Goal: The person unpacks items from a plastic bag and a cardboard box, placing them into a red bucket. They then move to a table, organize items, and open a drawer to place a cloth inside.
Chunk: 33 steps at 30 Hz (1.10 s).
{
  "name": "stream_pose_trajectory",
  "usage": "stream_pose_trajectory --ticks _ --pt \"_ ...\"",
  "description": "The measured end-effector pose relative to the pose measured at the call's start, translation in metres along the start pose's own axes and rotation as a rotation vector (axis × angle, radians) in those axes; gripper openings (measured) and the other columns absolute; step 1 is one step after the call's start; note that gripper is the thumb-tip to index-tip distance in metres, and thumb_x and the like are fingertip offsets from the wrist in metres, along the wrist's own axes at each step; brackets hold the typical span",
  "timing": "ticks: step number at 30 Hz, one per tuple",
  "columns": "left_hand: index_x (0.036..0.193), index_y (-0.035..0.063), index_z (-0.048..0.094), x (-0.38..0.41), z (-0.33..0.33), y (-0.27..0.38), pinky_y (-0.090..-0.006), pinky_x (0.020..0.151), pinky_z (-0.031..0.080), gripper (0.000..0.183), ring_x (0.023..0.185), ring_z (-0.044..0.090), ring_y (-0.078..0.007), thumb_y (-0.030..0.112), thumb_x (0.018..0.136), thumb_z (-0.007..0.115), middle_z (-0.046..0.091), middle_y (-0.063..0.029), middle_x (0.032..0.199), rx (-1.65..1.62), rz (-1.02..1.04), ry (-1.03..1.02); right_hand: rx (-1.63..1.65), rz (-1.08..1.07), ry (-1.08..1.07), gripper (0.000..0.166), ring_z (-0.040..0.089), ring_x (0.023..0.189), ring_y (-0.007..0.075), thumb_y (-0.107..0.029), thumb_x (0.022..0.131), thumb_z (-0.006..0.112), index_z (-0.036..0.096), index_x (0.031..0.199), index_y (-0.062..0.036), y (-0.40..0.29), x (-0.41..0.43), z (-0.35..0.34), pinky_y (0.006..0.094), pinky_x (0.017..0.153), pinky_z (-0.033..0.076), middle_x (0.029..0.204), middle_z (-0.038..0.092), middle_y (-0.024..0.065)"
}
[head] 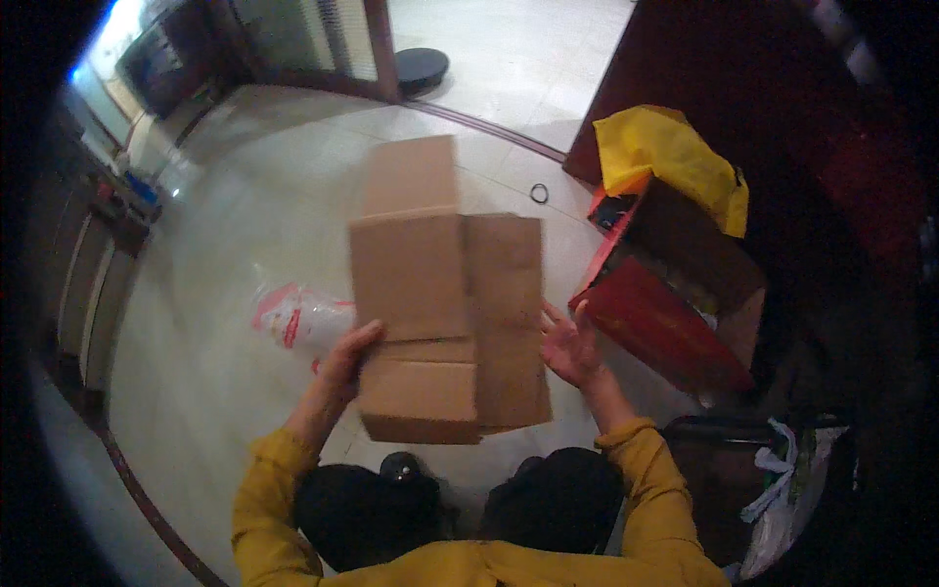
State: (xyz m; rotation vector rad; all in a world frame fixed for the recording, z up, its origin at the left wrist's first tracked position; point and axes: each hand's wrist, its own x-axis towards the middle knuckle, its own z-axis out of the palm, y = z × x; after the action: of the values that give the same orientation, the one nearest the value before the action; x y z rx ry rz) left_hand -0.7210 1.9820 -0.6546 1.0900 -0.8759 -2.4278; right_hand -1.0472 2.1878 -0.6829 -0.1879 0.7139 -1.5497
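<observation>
In front of my knees I hold a flattened brown cardboard box [411, 279], its flaps spread out upward and toward me. My left hand [354, 352] grips its left edge, the thumb on top and the fingers hidden beneath. At the right edge is my right hand [571, 348], palm partly turned up and fingers apart. Whether its fingertips touch the cardboard I cannot tell. Partly behind the box, a clear plastic package with red print [297, 315] lies on the floor to the left.
To the right stands an open red carton [660, 330] with items inside. A yellow bag [660, 154] rests against its far side. A thin black ring [539, 193] lies on the tiles. Beyond the sliding-door track [484, 128] sits a round dark object [422, 70]. White plastic [781, 506] is at lower right.
</observation>
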Motion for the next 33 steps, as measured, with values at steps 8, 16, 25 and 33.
stream_pose_trajectory --ticks 8,16,25,33 --pt "0.129 0.0021 0.042 -0.004 0.05 -0.009 -0.035 0.091 0.048 0.053 0.105 0.058 -0.02 0.032 0.089 0.06 0.059 -0.0086 0.115 0.054 0.067 -0.112 -0.564 0.188 0.107 0.046 0.058 0.107 0.0226 -0.029 0.087 0.057 0.05 0.126 -0.004 -0.021 0.017 0.073 0.0388 0.09 0.049 0.115 0.06 0.0085" --pt "0.142 0.0043 0.027 0.014 0.06 -0.003 -0.0371 0.102 0.038 0.077 0.12 0.048 -0.0238 0.032 0.083 0.069 0.048 -0.0135 0.132 0.363 0.071 -0.119 -0.422 -0.056 0.131 0.042 0.063 0.092 0.0239 -0.018 0.081 0.065 0.054 0.119 -0.0023 -0.014 0.021 0.013 0.0422 0.089 0.05 0.102 0.064 0.009" --pt "0.129 -0.0042 0.038 0.027 -0.035 0.049 -0.0384 0.096 0.04 0.084 0.115 0.048 -0.0302 0.047 0.072 0.074 0.046 -0.021 0.124 0.573 0.507 0.706 -0.263 -0.062 0.26 0.044 0.06 0.098 0.0253 -0.017 0.08 0.062 0.051 0.121 -0.0025 0.002 0.022 -0.031 0.0429 0.087 0.051 0.111 0.06 0.0106" --pt "0.112 0.006 0.052 0.047 -0.223 0.091 -0.0392 0.085 0.049 0.054 0.112 0.05 -0.0282 0.033 0.073 0.076 0.052 -0.0167 0.123 0.26 0.112 0.985 -0.282 -0.155 0.316 0.037 0.06 0.094 0.0234 -0.022 0.081 0.062 0.058 0.113 -0.0057 -0.003 -0.011 -0.074 0.0395 0.084 0.051 0.104 0.06 0.0069"
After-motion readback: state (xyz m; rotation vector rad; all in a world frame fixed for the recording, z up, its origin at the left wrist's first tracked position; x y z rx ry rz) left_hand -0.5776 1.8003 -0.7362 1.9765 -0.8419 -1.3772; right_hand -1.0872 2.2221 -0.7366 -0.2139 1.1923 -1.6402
